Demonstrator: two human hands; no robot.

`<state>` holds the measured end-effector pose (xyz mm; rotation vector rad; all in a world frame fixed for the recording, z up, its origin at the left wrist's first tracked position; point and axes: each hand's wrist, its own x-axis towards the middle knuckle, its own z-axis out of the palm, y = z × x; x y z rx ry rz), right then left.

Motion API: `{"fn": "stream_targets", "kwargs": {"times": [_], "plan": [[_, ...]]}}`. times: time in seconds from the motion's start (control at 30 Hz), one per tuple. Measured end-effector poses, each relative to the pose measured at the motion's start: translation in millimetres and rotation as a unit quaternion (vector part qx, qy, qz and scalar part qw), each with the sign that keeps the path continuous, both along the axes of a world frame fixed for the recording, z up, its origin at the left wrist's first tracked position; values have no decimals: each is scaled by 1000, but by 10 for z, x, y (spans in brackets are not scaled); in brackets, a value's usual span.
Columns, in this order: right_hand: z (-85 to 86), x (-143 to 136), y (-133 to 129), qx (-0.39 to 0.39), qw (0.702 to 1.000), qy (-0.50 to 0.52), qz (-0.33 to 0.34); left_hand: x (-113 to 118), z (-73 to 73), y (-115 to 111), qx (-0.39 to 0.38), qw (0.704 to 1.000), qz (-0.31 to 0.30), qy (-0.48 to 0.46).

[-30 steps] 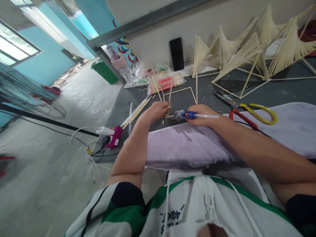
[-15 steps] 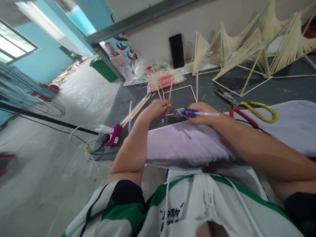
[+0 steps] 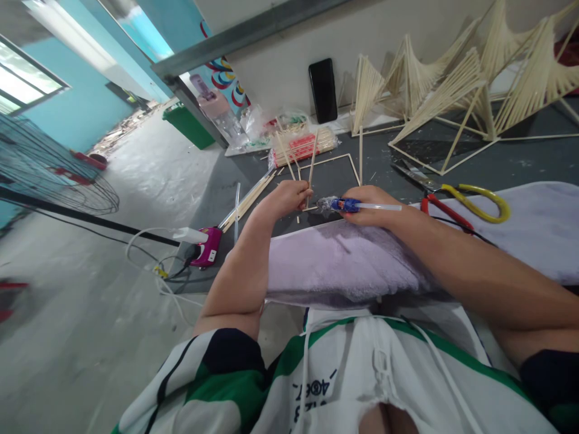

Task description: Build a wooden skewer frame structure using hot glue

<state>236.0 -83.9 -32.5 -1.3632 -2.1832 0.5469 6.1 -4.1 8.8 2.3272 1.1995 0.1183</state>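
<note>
left hand [image 3: 286, 199] pinches upright sticks [image 3: 312, 160] at the frame [image 3: 350, 158] corner, right hand [image 3: 368, 205] clamped round the glue gun [image 3: 346, 205], frame flat, mostly unfilled beside finished models [image 3: 452, 90].

The black phone [image 3: 322, 90] leans on the wall behind the square frame of thin wooden sticks [image 3: 333, 175]; right of that frame lie the yellow-and-red-handled shears [image 3: 456, 202] (finished stick structures [image 3: 452, 90] stand behind them).
</note>
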Motion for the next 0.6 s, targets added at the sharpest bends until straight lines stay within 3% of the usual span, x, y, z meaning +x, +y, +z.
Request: {"fn": "stream_targets", "kwargs": {"times": [0.23,0.33,0.47,0.6], "plan": [[-35,15,23,35,999,-10,5,6,11,-1,0,1000,0,4],[28,54,13,57,998,-19,4,8,16,-1,-9,1000,8,-4],[323,207,-167,87,996,-34,13,0,13,16,-31,999,22,-10],[658,560,-480,99,993,-42,51,-5,3,38,-15,1000,4,-18]]}}
